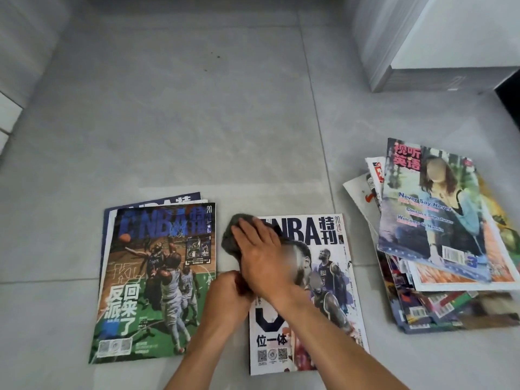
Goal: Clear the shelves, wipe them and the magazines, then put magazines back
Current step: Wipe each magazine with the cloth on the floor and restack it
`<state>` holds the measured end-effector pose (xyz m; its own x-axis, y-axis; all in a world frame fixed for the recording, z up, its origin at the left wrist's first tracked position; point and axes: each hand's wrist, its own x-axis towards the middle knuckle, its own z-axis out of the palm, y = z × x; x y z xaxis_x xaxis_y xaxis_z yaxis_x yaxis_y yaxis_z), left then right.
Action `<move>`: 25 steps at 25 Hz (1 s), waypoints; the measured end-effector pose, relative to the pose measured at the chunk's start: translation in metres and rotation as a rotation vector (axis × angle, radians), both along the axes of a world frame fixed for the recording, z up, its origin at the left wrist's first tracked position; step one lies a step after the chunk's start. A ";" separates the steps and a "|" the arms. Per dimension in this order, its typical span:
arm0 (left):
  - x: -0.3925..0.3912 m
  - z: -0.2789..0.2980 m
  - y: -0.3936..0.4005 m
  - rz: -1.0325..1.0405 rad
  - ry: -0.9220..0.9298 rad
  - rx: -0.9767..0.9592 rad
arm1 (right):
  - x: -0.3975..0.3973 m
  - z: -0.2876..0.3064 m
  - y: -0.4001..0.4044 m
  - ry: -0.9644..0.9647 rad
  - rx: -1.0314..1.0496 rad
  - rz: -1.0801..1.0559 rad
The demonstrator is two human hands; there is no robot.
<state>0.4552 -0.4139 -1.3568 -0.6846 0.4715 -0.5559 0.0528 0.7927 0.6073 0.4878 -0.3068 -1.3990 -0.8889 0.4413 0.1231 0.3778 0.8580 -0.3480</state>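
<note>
Grey tiled floor [197, 108] with dark specks [213, 59]; a white cabinet [450, 38] stands at upper right.

Grey cloth [235, 240] mostly hidden under hands; shelf unit [450, 46] cut off at edge.

The white-covered basketball magazine [323, 277] on the floor read "NBA 特刊 2024" and "位一体". The green-and-blue basketball magazine [157, 277] read "NBA", "2024", "反派回来了". The pile's top magazine with a pale blue cover [439, 220] read "视听英语", "Never Say Never", "3".

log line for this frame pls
phase: wiping magazine | right hand: presses cloth on white NBA magazine | left hand: pinches its left edge
</note>
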 end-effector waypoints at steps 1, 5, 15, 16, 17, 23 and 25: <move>-0.001 0.000 0.000 0.006 -0.015 0.002 | 0.000 -0.002 0.007 0.026 0.017 0.113; -0.002 0.000 -0.003 0.064 -0.062 0.000 | 0.072 -0.006 0.080 -0.008 -0.016 -0.148; -0.009 0.003 -0.004 0.016 -0.155 -0.040 | 0.112 -0.004 0.024 -0.054 0.086 0.136; -0.011 0.002 -0.005 0.013 -0.169 -0.044 | 0.124 -0.002 0.045 -0.075 0.095 -0.002; -0.012 0.001 -0.006 0.006 -0.172 -0.050 | 0.136 0.000 0.062 -0.075 0.085 -0.166; -0.018 0.000 -0.001 0.001 -0.186 -0.074 | 0.125 -0.006 -0.061 -0.064 0.043 0.013; -0.018 0.001 0.000 -0.007 -0.171 -0.076 | 0.147 -0.004 -0.047 -0.030 0.033 0.206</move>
